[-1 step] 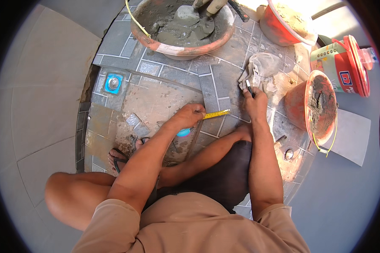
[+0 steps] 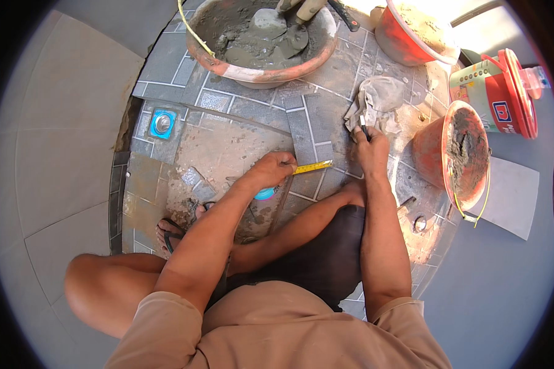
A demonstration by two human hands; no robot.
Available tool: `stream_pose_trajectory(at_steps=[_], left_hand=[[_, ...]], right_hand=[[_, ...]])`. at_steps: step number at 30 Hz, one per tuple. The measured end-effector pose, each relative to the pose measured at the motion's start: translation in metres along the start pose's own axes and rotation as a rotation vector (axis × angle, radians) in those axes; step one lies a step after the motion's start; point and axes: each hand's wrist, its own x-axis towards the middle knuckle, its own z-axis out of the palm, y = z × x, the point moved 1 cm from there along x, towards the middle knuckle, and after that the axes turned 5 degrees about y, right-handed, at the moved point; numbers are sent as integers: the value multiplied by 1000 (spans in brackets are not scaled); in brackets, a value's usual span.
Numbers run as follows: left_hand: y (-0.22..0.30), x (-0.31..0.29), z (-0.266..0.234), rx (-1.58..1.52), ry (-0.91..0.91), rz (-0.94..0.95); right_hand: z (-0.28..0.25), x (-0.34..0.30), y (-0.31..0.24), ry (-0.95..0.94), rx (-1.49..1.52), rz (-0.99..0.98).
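My left hand (image 2: 271, 170) is closed on a tape measure (image 2: 314, 166). A short length of its yellow blade sticks out to the right over the grey tiles, and the rest is hidden by my fingers. Further right, my right hand (image 2: 372, 149) pinches a slim black marker (image 2: 363, 127) with a white end, pointing away from me. Just beyond it lies a crumpled, dirty grey cloth (image 2: 378, 98). Below my left wrist shows a light blue round thing (image 2: 264, 194), partly covered. A cut grey tile (image 2: 301, 132) with pale joint lines lies between my hands.
A wide basin (image 2: 261, 74) of wet mortar with tools stands at the far side. To the right are a red bucket (image 2: 406, 40), a lidded pail (image 2: 495, 95) and an orange mortar bucket (image 2: 434, 147). A blue-framed floor drain (image 2: 163, 124) sits left, near bare screed (image 2: 221, 147).
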Motion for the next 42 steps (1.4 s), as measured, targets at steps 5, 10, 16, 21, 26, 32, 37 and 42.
stream_pose_trajectory(at_steps=[5, 10, 16, 21, 26, 32, 37, 42], left_hand=[[-5, 1, -1, -28, -17, -14], [-7, 9, -5, -13, -4, 24], [-7, 8, -3, -4, 27, 28], [-5, 6, -2, 14, 50, -2], [-3, 5, -2, 55, 58, 22], [-5, 7, -1, 25, 45, 7], [-8, 8, -1, -14, 36, 9], [-9, 9, -1, -25, 28, 9]], right_hand=[[-2, 1, 1, 80, 38, -11], [3, 1, -3, -56, 346, 209], [4, -7, -8, -136, 306, 205], [2, -9, -9, -155, 330, 184], [2, -13, -13, -220, 343, 166], [3, -14, -14, -195, 313, 155], [6, -12, -15, -210, 178, 109], [6, -11, -16, -203, 127, 73]])
